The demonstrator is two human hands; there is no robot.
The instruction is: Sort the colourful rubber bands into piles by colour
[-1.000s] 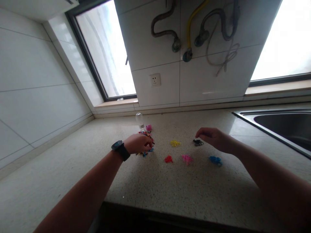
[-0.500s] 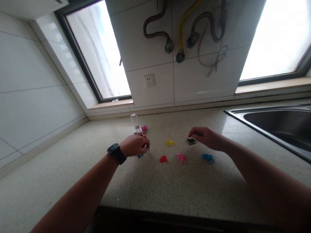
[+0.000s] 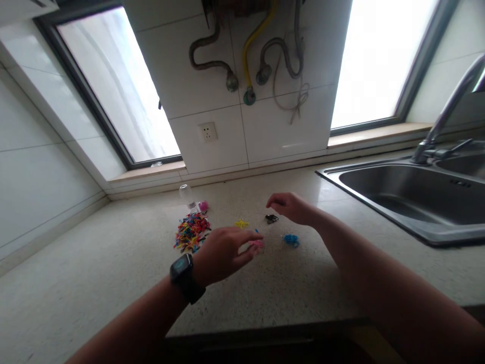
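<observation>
My left hand (image 3: 227,253), with a black watch (image 3: 182,268) on its wrist, reaches over the small pink rubber bands (image 3: 256,244), thumb and index finger apart. A small blue band (image 3: 256,230) shows by its index fingertip, apparently loose. My right hand (image 3: 291,207) hovers just above and right of the black bands (image 3: 271,218), fingers loosely bent and nothing visible in them. Between the hands lie yellow bands (image 3: 241,223), and blue bands (image 3: 291,240) sit below the right hand. A large mixed heap of coloured bands (image 3: 192,230) lies left. The red bands are hidden behind my left hand.
A clear plastic bottle (image 3: 187,196) and a pink round object (image 3: 203,206) stand behind the heap. At the right is a steel sink (image 3: 329,177) with a faucet (image 3: 450,111). The counter's front edge (image 3: 265,328) runs below my arms.
My left hand has moved right from the mixed heap to the pink bands and its fingers have parted. My right hand has risen slightly off the black bands. The view has turned right.
</observation>
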